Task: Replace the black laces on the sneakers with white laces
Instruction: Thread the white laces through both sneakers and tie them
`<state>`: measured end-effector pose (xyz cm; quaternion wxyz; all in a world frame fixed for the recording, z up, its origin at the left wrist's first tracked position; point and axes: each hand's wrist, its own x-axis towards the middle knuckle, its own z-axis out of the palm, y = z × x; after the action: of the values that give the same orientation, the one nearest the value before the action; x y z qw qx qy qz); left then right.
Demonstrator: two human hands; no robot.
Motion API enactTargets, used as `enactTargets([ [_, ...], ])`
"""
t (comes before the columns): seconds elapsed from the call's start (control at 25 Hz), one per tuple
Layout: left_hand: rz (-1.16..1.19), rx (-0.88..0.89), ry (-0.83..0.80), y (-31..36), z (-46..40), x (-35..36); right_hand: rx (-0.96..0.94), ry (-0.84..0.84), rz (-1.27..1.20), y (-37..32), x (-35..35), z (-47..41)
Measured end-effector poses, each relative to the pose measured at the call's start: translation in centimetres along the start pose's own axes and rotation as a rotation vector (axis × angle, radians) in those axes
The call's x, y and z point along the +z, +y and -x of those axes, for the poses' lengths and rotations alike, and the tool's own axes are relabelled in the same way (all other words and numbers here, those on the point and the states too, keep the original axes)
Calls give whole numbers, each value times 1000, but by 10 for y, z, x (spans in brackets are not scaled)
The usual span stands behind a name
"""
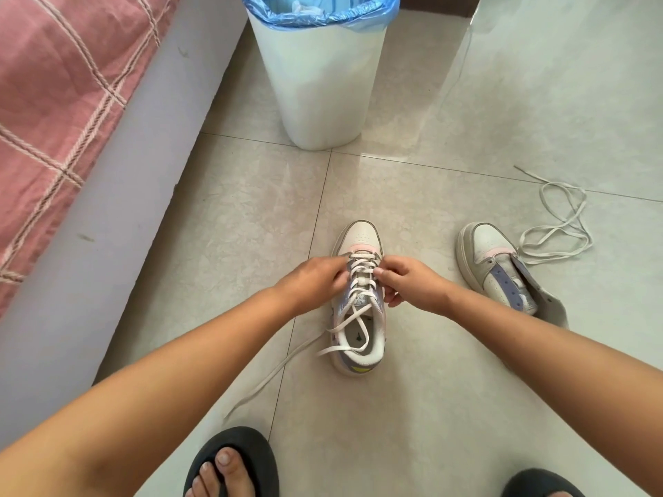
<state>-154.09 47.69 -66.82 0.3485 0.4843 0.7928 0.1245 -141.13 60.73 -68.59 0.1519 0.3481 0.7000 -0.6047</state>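
A white, pink and lilac sneaker (360, 238) stands on the floor tiles, toe pointing away from me, threaded with a white lace (361, 272). My left hand (315, 281) and my right hand (412, 285) sit on either side of its eyelets, fingers curled and pinching the crossed lace. The lace's two loose ends cross over the shoe's opening and trail left across the floor (272, 374). The second sneaker (498, 267) stands to the right with no lace in it. A loose white lace (559, 227) lies coiled beside it. No black lace is in view.
A white bin (319, 84) with a blue liner stands behind the sneakers. A bed with a pink checked cover (61, 102) runs along the left. My feet in dark slippers (233, 460) are at the bottom edge.
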Motion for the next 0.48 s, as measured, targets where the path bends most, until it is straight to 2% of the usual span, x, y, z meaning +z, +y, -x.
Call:
enactTargets([
  [0.12,-5,-24,6,7,2,6,44,21,74,-4,3,-4],
  [0.24,-253,-83,-52,20,-17,6,78,54,239,-13,7,-8],
  [0.32,-356,-54,-92,27,-26,2,70,45,264,-15,6,-8],
  [0.4,-231,-27,-98,21,-27,0,38,25,138,-12,5,-6],
  [0.48,83,-53,-21,6,-17,7,22,25,-103,-4,5,-2],
])
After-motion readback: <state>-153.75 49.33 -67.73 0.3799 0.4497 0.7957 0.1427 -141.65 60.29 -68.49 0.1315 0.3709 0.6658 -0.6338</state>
